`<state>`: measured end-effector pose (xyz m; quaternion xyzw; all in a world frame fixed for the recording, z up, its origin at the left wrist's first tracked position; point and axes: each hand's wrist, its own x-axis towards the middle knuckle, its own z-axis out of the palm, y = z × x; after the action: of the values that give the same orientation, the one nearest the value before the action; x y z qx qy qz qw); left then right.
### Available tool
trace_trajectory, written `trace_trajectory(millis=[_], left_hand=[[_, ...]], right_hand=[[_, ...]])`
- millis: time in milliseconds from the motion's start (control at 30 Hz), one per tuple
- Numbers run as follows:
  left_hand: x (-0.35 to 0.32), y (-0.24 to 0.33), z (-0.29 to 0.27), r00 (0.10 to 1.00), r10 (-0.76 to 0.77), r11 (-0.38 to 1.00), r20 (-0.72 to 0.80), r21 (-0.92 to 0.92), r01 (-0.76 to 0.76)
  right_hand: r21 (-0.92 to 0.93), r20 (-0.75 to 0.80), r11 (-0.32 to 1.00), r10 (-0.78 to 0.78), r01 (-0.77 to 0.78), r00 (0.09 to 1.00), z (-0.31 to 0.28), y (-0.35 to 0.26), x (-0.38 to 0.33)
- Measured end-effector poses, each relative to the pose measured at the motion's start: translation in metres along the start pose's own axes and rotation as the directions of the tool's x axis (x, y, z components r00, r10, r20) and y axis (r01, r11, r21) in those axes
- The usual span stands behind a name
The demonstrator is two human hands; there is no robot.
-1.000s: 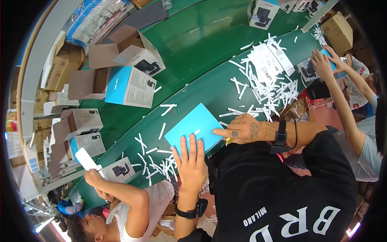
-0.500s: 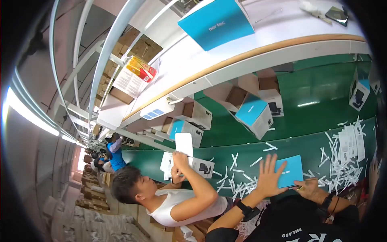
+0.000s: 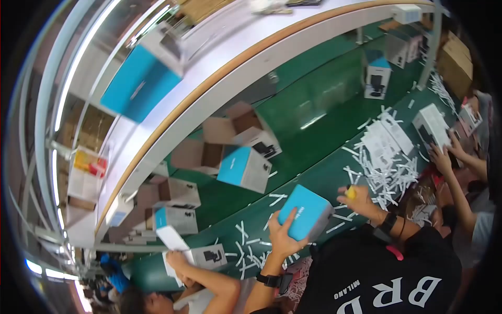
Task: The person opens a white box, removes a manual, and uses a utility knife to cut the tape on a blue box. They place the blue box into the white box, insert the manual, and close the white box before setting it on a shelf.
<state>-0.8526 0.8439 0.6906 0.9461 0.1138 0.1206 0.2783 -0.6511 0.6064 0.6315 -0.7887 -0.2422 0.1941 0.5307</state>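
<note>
My left hand [image 3: 284,238] is closed on a blue box [image 3: 306,209] with pale print, its fingers spread over the blue face. The box is tilted above the near green work surface, with a greyish side turned to the right. Just right of the box, my right hand [image 3: 363,203] is apart from it, fingers curled around a small yellow thing [image 3: 351,192] whose kind I cannot make out. Loose white strips [image 3: 387,175] lie in a heap beyond my right hand, with several more scattered below and beside the box.
Open cartons and blue-and-white boxes [image 3: 244,168] stand on the far green belt [image 3: 319,118]. Above it runs a white shelf [image 3: 219,78] with a wooden edge, bearing a large blue box [image 3: 140,83]. Co-workers handle white boxes at left [image 3: 209,255] and right [image 3: 433,125].
My left hand, formerly spread flat beside the box, now grips it and has lifted and tilted it. My right hand has moved off the box's corner. The whole view has turned rightward.
</note>
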Motion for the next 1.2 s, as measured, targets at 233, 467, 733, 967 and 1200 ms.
trace_trajectory(millis=[233,467,733,967,1200], left_hand=[[0.170,0.023,0.043,0.929,-0.332,0.942,-0.161,-0.108,0.318],[0.328,0.066,0.086,0.975,-0.211,0.972,-0.067,0.091,0.217],[0.279,-0.003,0.004,0.899,0.348,0.935,0.267,-0.027,-0.354],[0.081,0.021,-0.365,0.914,0.181,0.942,-0.364,-0.203,-0.267],[-0.089,-0.196,-0.600,-0.355,-0.003,0.925,-0.935,-0.138,0.354]], right_hand=[[-0.456,0.214,0.884,0.219,-0.101,0.952,-0.036,0.082,-0.069],[0.249,0.209,0.831,0.454,-0.497,0.866,-0.030,0.164,-0.105],[0.005,0.279,0.858,0.491,-0.513,0.825,-0.016,0.117,-0.050],[-0.230,0.438,0.896,0.444,-0.379,0.782,0.031,0.139,-0.021],[-0.342,0.496,0.918,0.358,-0.201,0.791,0.085,0.043,0.011]])
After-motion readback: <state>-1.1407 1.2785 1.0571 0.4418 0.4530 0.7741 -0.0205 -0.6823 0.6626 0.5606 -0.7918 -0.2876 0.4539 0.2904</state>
